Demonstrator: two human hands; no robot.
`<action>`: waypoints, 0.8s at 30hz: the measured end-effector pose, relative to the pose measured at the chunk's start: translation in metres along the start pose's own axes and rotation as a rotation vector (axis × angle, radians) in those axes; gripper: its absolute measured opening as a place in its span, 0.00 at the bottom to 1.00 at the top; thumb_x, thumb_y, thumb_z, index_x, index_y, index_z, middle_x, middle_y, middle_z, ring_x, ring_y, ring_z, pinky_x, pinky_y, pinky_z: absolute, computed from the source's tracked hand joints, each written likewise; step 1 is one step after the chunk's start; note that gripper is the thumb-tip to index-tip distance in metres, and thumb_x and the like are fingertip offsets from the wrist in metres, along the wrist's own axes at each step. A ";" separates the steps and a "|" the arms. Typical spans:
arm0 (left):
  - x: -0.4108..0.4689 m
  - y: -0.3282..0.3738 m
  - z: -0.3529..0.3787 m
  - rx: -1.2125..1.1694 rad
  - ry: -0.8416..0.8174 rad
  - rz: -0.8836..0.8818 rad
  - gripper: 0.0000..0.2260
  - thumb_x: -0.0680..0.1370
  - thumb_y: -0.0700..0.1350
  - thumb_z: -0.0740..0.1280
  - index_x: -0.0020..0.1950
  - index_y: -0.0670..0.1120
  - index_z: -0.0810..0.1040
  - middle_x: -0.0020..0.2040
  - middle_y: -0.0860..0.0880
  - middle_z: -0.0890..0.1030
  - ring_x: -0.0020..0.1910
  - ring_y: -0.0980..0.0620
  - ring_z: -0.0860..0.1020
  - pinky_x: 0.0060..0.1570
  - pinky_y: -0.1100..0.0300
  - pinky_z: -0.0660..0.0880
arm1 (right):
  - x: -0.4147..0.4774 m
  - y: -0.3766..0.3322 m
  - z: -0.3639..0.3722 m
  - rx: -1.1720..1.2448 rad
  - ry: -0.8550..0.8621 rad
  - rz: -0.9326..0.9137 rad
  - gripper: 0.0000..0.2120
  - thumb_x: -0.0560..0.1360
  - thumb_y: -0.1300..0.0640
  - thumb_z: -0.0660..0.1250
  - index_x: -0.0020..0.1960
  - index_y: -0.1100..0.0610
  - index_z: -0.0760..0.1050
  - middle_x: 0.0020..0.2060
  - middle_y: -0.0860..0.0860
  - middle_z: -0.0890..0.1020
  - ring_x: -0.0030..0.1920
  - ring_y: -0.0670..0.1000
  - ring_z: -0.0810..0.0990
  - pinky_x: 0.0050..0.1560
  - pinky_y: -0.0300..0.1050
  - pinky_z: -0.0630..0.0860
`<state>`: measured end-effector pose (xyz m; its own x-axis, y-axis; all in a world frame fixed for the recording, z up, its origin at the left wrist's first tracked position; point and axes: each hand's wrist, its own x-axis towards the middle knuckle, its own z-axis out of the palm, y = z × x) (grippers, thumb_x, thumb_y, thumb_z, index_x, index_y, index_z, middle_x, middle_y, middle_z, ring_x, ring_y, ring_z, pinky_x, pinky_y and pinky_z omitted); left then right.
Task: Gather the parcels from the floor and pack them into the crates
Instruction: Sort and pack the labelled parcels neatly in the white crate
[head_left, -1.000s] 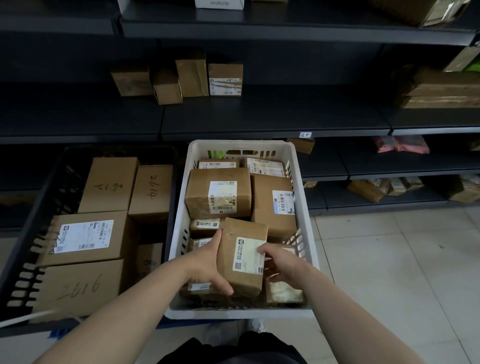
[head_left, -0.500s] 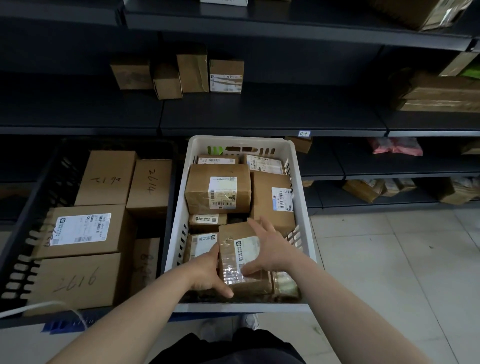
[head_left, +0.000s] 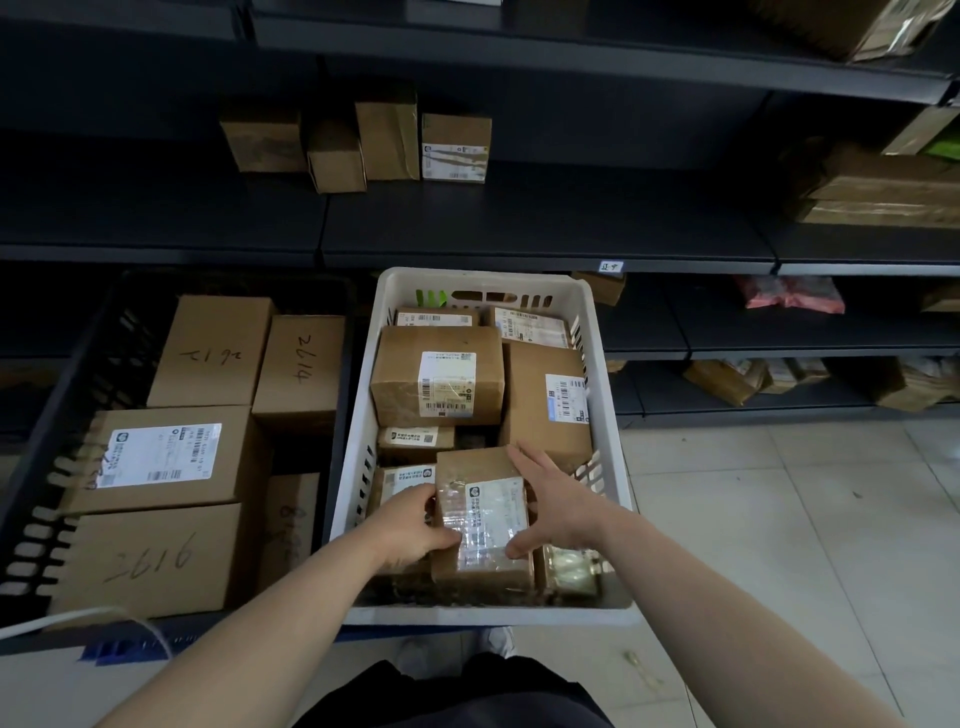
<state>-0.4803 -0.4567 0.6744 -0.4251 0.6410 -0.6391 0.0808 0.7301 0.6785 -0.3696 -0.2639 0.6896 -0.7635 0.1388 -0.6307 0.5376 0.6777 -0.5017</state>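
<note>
A small brown taped parcel (head_left: 483, 525) with a white label lies near the front of the white crate (head_left: 358, 415), on top of other parcels. My left hand (head_left: 410, 525) grips its left edge, thumb over the front corner. My right hand (head_left: 550, 499) lies over its right side, fingers spread along the top edge and thumb at the lower right corner. Several labelled brown parcels fill the rest of the white crate. The black crate (head_left: 88, 374) to the left holds several larger cardboard boxes with handwritten numbers.
Dark metal shelving (head_left: 519, 223) runs behind the crates, with several small boxes on the middle shelf and parcels on the lower right shelves. Pale tiled floor (head_left: 779, 545) lies to the right. A white cord (head_left: 78, 618) crosses the lower left.
The parcel went from tilted upright to lying flat in the crate's front. My right hand slid from its front face to its right side. My left hand stayed on the left edge.
</note>
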 end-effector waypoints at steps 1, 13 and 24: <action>0.000 0.000 0.001 0.005 0.016 0.009 0.21 0.76 0.44 0.72 0.67 0.50 0.71 0.58 0.55 0.76 0.56 0.57 0.73 0.57 0.66 0.67 | 0.000 0.001 0.002 0.029 0.006 -0.003 0.61 0.65 0.52 0.81 0.81 0.47 0.39 0.79 0.39 0.39 0.79 0.50 0.53 0.76 0.50 0.57; 0.011 -0.001 0.005 0.122 0.075 0.031 0.34 0.73 0.54 0.73 0.74 0.51 0.62 0.71 0.51 0.68 0.68 0.51 0.69 0.68 0.51 0.69 | 0.000 0.024 0.021 0.478 0.029 0.152 0.31 0.68 0.51 0.77 0.68 0.48 0.71 0.56 0.43 0.82 0.57 0.46 0.80 0.61 0.50 0.77; 0.016 0.005 0.005 0.181 0.068 -0.020 0.23 0.79 0.53 0.65 0.72 0.49 0.65 0.70 0.49 0.71 0.66 0.49 0.72 0.65 0.51 0.71 | 0.005 0.009 0.008 0.495 0.050 0.254 0.16 0.84 0.50 0.56 0.63 0.58 0.75 0.54 0.52 0.83 0.50 0.50 0.82 0.36 0.36 0.71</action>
<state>-0.4826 -0.4418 0.6659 -0.4875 0.6126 -0.6221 0.2296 0.7774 0.5856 -0.3656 -0.2630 0.6768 -0.5976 0.2956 -0.7453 0.8016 0.2004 -0.5632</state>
